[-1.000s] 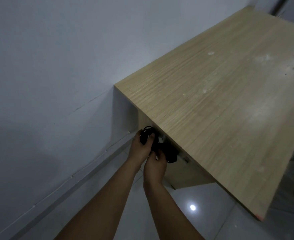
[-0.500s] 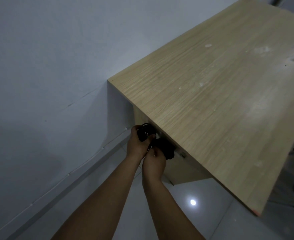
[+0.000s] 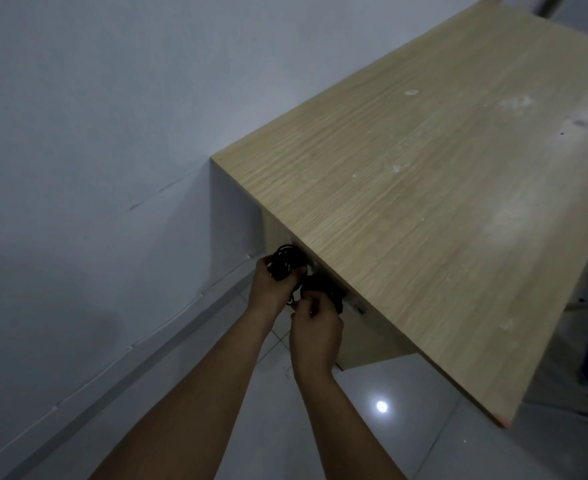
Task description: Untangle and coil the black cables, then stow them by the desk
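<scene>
1. We see our left hand [image 3: 272, 289] curled round a bundle of coiled thin black cable [image 3: 287, 261], which sticks up just above and beyond its knuckles.
2. Our right hand [image 3: 315, 323] pinches a second dark clump of black cable [image 3: 320, 285] between thumb and fingers; this clump sits just ahead of the hand.
3. Both bundles lie close together, nearly touching, tucked under the near edge of the light oak-grain wooden surface [image 3: 424, 202].
4. The stowing spot, by our judgement, lies ahead and to the right of both hands, under that surface by its side panel; the right hand is nearer to it.
5. The left bundle's loops stand roughly upright; the axis of the right clump we cannot tell in the shadow.
6. We can read no brand, label or writing anywhere.
</scene>
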